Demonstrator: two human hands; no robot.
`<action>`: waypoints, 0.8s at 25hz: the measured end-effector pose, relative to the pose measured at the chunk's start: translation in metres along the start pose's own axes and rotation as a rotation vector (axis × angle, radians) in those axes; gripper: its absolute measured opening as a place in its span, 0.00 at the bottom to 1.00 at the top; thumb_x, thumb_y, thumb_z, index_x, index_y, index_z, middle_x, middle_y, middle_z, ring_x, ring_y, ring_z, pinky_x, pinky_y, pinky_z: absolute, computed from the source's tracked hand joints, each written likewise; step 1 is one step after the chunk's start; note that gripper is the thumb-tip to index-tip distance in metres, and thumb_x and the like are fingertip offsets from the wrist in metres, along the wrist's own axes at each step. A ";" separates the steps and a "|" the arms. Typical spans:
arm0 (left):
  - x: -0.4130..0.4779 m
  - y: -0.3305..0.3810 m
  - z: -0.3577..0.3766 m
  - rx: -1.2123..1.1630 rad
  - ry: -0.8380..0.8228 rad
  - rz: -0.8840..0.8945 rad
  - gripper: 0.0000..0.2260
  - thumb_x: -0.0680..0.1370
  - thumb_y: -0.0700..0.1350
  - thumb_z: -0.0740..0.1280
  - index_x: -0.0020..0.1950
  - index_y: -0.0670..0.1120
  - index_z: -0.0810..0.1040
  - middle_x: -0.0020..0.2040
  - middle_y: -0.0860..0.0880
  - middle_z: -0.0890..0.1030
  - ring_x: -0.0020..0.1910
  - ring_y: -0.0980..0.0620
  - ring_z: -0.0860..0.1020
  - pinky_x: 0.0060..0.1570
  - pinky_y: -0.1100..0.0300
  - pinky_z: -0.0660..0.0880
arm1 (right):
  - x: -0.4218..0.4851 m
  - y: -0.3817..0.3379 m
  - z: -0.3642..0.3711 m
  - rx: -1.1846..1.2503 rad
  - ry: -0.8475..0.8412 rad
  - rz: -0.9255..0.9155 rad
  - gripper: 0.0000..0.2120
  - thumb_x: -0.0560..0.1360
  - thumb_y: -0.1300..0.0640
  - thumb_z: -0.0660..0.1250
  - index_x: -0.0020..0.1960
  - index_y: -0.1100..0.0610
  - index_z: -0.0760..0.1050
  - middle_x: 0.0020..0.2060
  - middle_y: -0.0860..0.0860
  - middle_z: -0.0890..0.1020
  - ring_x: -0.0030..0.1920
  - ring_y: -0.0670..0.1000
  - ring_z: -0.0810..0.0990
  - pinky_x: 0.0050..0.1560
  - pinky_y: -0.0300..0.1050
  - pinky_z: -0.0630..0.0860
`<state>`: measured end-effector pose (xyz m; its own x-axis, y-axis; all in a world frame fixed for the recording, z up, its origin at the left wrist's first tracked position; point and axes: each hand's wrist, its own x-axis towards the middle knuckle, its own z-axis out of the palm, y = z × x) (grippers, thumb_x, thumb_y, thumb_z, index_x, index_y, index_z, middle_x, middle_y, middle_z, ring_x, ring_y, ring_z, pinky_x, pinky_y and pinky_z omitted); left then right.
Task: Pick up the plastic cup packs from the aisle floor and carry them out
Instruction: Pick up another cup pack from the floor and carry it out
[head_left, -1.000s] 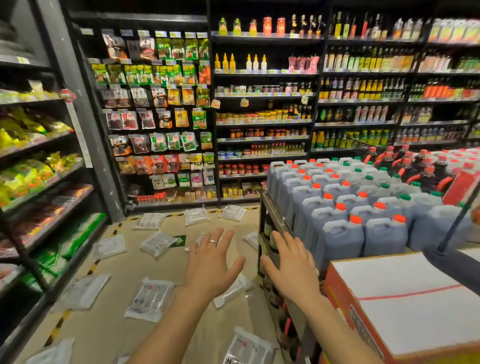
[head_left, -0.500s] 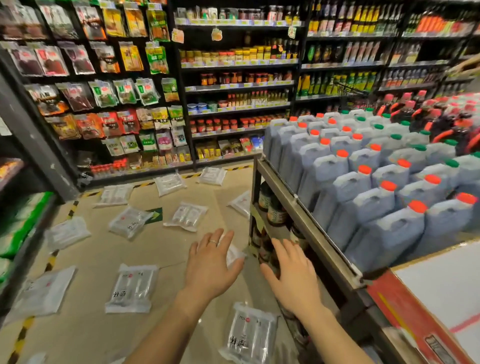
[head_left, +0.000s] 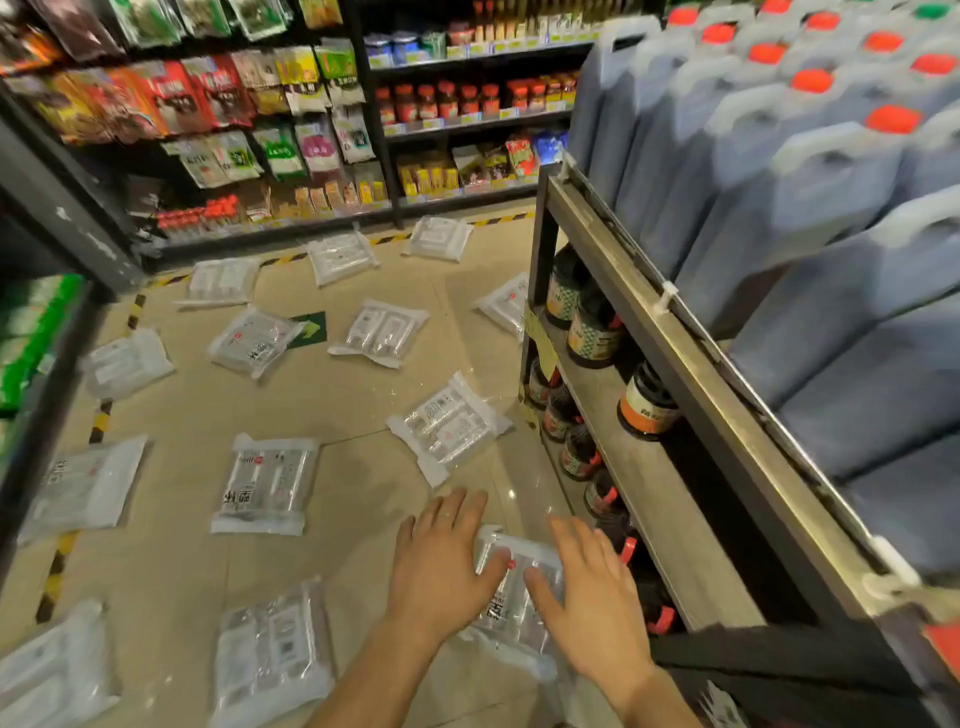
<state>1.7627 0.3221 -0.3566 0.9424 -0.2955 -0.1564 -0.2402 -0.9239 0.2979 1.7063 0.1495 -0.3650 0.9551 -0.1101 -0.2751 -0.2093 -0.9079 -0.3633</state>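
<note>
Far left edge: dark shelving (head_left: 78, 244) holding green packets (head_left: 39, 327).

The floor (head_left: 171, 519) is beige tile with yellow-black tape along the shelf feet.

Clear cup packs (head_left: 267, 483) lie flat, scattered across the aisle from the back shelves to the bottom edge. Most are apart from one another (a dozen or so in view, several blurred).

Low centre: the left hand (head_left: 441, 566) is palm down, fingers straight and spread. Its grip is wide open with nothing in it.

Just right of it, the nearest pack (head_left: 511, 597) lies on the floor between the two hands. Both thumbs overlap its edges; actual contact cannot be told.

The right hand (head_left: 592, 597) is likewise palm down with straight fingers, its grip open and empty.

Right: a metal rack (head_left: 675, 332). Its lower shelves hold dark jars (head_left: 647, 402). The top deck is crowded with large dark jugs (head_left: 810, 197), mostly orange-capped.
</note>
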 end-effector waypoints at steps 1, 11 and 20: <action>0.005 -0.007 0.019 -0.003 -0.013 -0.010 0.39 0.70 0.69 0.39 0.79 0.56 0.56 0.79 0.53 0.58 0.77 0.51 0.56 0.72 0.52 0.55 | 0.008 0.008 0.015 0.010 -0.033 0.010 0.37 0.72 0.29 0.37 0.78 0.42 0.45 0.78 0.46 0.53 0.78 0.50 0.48 0.76 0.48 0.50; 0.076 -0.109 0.253 0.011 -0.116 -0.002 0.33 0.74 0.64 0.53 0.76 0.50 0.66 0.72 0.48 0.72 0.70 0.45 0.71 0.64 0.46 0.70 | 0.096 0.098 0.240 0.069 -0.093 0.186 0.44 0.67 0.27 0.35 0.79 0.44 0.48 0.79 0.50 0.54 0.78 0.54 0.52 0.76 0.53 0.55; 0.126 -0.205 0.484 -0.028 -0.115 0.010 0.35 0.77 0.65 0.45 0.80 0.50 0.56 0.77 0.44 0.64 0.74 0.44 0.65 0.70 0.48 0.67 | 0.159 0.194 0.462 0.037 -0.127 0.333 0.33 0.79 0.35 0.50 0.79 0.42 0.42 0.80 0.49 0.47 0.79 0.54 0.47 0.76 0.54 0.54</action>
<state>1.8184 0.3569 -0.8933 0.9066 -0.3324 -0.2602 -0.2416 -0.9140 0.3259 1.7205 0.1427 -0.8899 0.7998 -0.3441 -0.4918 -0.5145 -0.8151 -0.2663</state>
